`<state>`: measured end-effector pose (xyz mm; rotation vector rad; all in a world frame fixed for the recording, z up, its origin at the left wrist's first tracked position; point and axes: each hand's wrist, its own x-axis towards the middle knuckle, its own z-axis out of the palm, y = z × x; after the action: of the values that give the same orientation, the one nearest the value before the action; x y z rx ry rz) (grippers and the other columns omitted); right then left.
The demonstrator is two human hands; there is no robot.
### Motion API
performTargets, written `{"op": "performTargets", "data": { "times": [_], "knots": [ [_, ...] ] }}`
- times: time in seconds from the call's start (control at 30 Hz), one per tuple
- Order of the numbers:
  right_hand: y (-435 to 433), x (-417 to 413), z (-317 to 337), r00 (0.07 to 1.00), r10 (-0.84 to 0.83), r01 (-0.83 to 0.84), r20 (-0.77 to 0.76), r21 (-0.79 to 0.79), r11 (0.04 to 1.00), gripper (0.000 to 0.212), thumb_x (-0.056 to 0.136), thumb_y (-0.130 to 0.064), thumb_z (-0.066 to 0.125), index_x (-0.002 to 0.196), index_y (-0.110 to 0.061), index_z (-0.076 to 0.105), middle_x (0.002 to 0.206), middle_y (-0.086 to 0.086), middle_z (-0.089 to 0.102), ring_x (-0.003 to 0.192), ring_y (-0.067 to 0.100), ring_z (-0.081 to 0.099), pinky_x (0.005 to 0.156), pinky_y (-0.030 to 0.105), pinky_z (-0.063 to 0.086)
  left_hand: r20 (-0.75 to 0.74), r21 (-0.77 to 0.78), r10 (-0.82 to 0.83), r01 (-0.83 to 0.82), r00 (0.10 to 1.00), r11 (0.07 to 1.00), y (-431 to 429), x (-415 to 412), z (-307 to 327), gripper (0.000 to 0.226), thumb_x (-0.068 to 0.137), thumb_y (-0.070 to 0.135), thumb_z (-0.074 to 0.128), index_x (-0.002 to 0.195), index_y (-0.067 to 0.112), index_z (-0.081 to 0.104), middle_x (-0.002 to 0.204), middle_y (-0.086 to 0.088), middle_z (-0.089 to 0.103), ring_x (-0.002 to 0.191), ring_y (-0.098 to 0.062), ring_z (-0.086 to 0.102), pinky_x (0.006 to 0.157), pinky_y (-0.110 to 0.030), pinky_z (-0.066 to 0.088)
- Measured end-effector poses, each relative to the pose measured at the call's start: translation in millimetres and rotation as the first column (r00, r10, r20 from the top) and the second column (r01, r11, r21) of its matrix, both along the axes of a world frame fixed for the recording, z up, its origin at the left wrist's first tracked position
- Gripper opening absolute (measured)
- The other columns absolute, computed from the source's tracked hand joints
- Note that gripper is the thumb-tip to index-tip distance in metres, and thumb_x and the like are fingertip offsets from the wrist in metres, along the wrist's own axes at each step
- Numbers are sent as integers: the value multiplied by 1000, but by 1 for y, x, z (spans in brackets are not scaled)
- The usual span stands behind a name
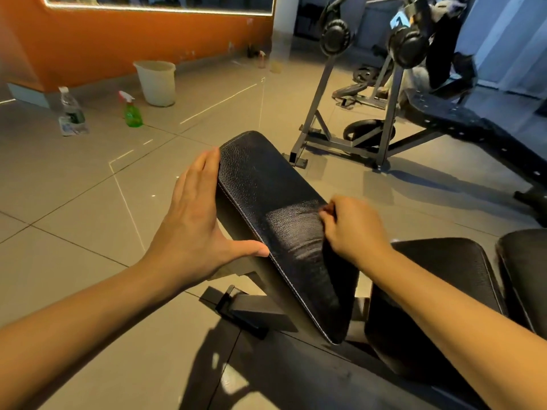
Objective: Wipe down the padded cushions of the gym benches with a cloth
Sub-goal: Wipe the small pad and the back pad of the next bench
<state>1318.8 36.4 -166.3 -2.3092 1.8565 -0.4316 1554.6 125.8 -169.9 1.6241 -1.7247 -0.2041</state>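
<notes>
Left hand point(192, 220) lies flat with fingers straight and together against the left edge of the backrest cushion point(266, 187), the thumb stretched along the stitched seam. Right hand point(352, 229) sits at the cushion's right edge with its fingers curled tight; they seem to pinch a dark cloth point(339, 261) that hangs down that side, though black on black makes it hard to be sure. A dull sheen marks the black padding just left of the right hand.

The backrest cushion is tilted, its far end raised toward the orange wall point(118, 39). Just beside its near end lies the seat cushion point(438, 276), partly hidden by the right forearm, and another black pad point(527, 261) shows at the right border. The bench's black steel foot point(245, 312) rests on the tiled floor point(74, 202) below.

Along the wall stand a white bucket point(155, 82), a green spray bottle point(131, 109) and a clear water bottle point(71, 112), well apart from the bench. Behind the cushion a grey rack point(313, 113) carries black weight plates point(336, 37), with one plate point(368, 133) at its base. A second bench frame point(461, 119) runs off to the right.
</notes>
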Motion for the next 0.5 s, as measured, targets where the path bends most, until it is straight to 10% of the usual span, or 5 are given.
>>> {"op": "performTargets", "data": {
  "times": [0.17, 0.37, 0.5],
  "knots": [
    [49, 36, 18, 894, 407, -389, 188, -127, 913, 15, 100, -36, 59, 103, -23, 66, 100, -5, 68, 93, 16, 61, 79, 36, 50, 21, 3, 14, -14, 1000, 1000, 0, -1, 0, 150, 45, 81, 72, 163, 24, -1, 170, 1, 8, 155, -21, 9, 121, -39, 15],
    [-5, -30, -10, 987, -107, 117, -119, 79, 990, 21, 103, -30, 54, 105, -11, 63, 106, 12, 70, 96, 31, 63, 73, 37, 45, 3, 14, -2, 2, 1000, 1000, 1, -1, 1, 148, 46, 83, 70, 163, 24, 0, 170, -1, 9, 155, -24, 11, 125, -53, 21],
    [39, 9, 6, 986, 133, -132, 96, -17, 991, 14, 100, -32, 59, 104, -20, 65, 103, 1, 71, 96, 24, 64, 82, 41, 52, 19, -7, 6, -6, 1000, 1000, -1, 2, -1, 149, 46, 82, 72, 163, 22, 1, 170, -2, 11, 155, -25, 13, 124, -51, 21]
  ]
}}
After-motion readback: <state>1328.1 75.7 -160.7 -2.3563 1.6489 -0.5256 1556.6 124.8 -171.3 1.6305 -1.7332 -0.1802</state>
